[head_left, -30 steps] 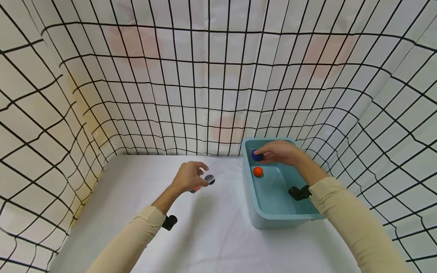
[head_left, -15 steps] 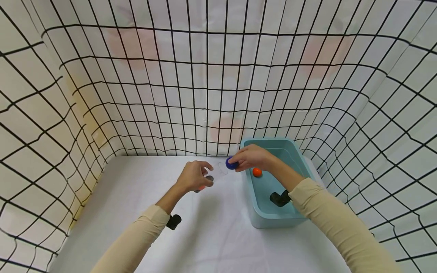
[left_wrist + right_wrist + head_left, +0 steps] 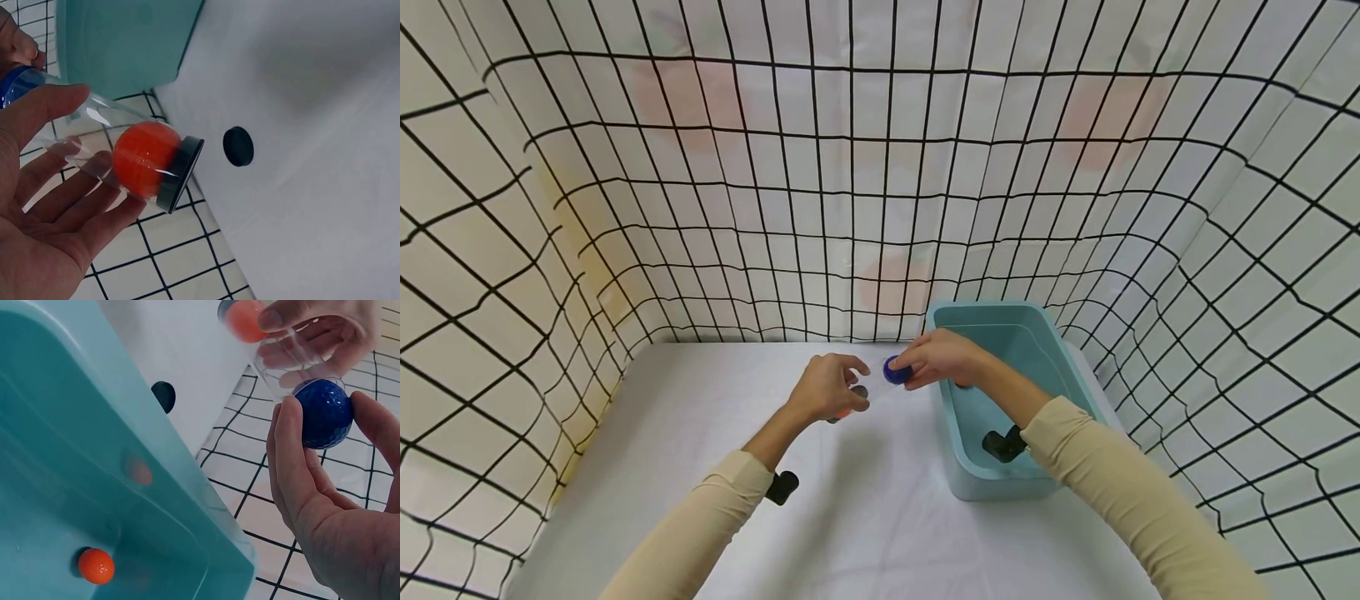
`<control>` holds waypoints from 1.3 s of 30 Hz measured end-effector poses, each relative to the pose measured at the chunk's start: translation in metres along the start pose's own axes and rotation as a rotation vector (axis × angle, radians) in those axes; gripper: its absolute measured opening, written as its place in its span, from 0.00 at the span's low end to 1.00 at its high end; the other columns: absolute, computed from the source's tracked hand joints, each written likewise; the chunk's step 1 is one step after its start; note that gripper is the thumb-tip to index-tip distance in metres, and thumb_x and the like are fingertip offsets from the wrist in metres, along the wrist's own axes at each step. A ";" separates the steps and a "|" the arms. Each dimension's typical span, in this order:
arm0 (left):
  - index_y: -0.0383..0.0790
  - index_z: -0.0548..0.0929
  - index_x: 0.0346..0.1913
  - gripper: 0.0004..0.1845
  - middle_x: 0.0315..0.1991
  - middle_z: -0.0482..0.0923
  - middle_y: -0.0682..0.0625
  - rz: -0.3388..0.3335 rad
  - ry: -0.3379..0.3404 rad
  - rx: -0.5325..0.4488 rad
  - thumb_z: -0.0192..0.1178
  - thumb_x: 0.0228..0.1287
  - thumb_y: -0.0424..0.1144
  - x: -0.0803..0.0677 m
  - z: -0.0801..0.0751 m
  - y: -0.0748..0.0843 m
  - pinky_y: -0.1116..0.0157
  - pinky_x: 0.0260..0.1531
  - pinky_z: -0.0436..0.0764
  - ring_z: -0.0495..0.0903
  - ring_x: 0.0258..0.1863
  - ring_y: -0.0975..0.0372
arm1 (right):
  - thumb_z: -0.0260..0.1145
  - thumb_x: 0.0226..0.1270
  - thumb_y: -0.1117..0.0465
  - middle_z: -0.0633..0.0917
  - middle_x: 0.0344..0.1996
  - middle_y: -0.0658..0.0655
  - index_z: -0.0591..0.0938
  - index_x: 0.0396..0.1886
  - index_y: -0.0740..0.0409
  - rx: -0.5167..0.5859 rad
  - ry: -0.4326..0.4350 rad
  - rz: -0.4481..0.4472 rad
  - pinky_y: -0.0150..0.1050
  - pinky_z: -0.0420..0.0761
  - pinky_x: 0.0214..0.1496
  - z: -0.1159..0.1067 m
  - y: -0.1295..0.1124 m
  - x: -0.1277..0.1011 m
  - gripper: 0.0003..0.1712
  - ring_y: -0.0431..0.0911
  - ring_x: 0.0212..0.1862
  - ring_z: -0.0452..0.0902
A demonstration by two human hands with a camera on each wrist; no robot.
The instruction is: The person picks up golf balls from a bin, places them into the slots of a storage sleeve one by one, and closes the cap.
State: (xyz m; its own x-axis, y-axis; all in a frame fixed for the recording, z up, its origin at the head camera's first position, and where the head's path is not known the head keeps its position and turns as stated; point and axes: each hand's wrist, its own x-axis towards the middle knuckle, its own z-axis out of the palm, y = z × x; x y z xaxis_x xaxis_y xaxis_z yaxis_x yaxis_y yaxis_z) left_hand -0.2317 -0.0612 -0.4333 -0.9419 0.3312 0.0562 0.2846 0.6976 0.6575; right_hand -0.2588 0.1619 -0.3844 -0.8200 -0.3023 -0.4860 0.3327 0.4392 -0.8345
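My left hand [image 3: 829, 387] grips a clear plastic tube [image 3: 97, 117], thumb on one side and fingers on the other. An orange golf ball [image 3: 142, 157] sits inside at the end closed by a black cap [image 3: 182, 175]. With thumb and fingers, my right hand [image 3: 946, 357] pinches a blue golf ball [image 3: 324, 414] right at the tube's other end. In the head view the tube is tilted above the table, largely hidden by the left hand. A loose black cap [image 3: 238, 146] lies on the white table below.
A teal bin [image 3: 1000, 477] stands at the right, under my right forearm. Inside it lies another orange golf ball [image 3: 95, 566]. Black netting [image 3: 891, 196] over white cloth encloses the table's back and sides.
My right hand has carried the blue golf ball out of the bin leftward to the tube's end. My left hand has shifted slightly right with the tube.
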 end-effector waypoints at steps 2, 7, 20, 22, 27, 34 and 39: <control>0.43 0.90 0.44 0.21 0.34 0.87 0.47 0.011 0.003 -0.001 0.80 0.41 0.35 -0.001 -0.001 0.001 0.65 0.32 0.83 0.83 0.32 0.61 | 0.73 0.66 0.59 0.85 0.52 0.69 0.81 0.54 0.70 0.004 -0.009 -0.001 0.51 0.83 0.58 0.002 -0.001 0.000 0.23 0.54 0.46 0.88; 0.42 0.90 0.44 0.21 0.32 0.87 0.48 0.033 0.013 0.001 0.80 0.40 0.35 -0.002 -0.002 0.003 0.65 0.32 0.83 0.83 0.31 0.62 | 0.71 0.67 0.60 0.85 0.53 0.69 0.81 0.53 0.71 0.013 -0.023 -0.001 0.49 0.84 0.56 0.004 -0.002 -0.002 0.21 0.54 0.46 0.88; 0.42 0.90 0.44 0.21 0.32 0.87 0.48 0.025 0.019 0.012 0.80 0.40 0.35 -0.001 -0.003 0.002 0.65 0.32 0.82 0.83 0.31 0.61 | 0.69 0.69 0.59 0.83 0.55 0.70 0.79 0.54 0.71 0.028 -0.054 -0.007 0.47 0.85 0.56 0.003 -0.001 0.000 0.21 0.55 0.48 0.88; 0.42 0.90 0.44 0.21 0.32 0.87 0.48 0.027 0.020 0.015 0.80 0.40 0.35 -0.001 -0.003 0.002 0.65 0.32 0.82 0.83 0.31 0.61 | 0.69 0.69 0.60 0.83 0.56 0.70 0.79 0.55 0.71 0.029 -0.060 -0.010 0.47 0.84 0.57 0.003 0.000 0.000 0.22 0.55 0.49 0.87; 0.42 0.90 0.44 0.21 0.33 0.87 0.47 0.035 0.019 0.020 0.80 0.40 0.35 -0.001 -0.003 0.001 0.65 0.32 0.82 0.83 0.31 0.61 | 0.69 0.69 0.60 0.83 0.54 0.69 0.80 0.55 0.71 0.036 -0.064 -0.005 0.49 0.83 0.59 0.002 -0.001 0.001 0.21 0.53 0.46 0.88; 0.40 0.89 0.46 0.23 0.34 0.88 0.45 0.013 0.007 0.004 0.80 0.42 0.36 -0.001 -0.002 -0.003 0.65 0.31 0.82 0.83 0.30 0.61 | 0.69 0.69 0.59 0.80 0.58 0.70 0.80 0.57 0.71 0.032 -0.074 0.008 0.49 0.83 0.59 0.000 -0.005 -0.001 0.24 0.53 0.49 0.86; 0.40 0.89 0.46 0.23 0.35 0.88 0.45 0.010 0.009 0.009 0.80 0.43 0.36 -0.003 -0.003 -0.005 0.64 0.33 0.85 0.85 0.32 0.60 | 0.68 0.71 0.57 0.77 0.61 0.71 0.75 0.63 0.71 0.028 -0.077 0.003 0.48 0.82 0.61 -0.009 -0.006 -0.002 0.28 0.55 0.54 0.84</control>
State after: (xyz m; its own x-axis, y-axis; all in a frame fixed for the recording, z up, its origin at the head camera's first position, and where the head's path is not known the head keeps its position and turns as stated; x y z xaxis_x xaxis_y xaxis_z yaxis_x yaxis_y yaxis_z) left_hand -0.2312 -0.0673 -0.4347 -0.9405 0.3326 0.0695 0.2956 0.6999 0.6501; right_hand -0.2633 0.1675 -0.3758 -0.7809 -0.3656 -0.5064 0.3490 0.4171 -0.8392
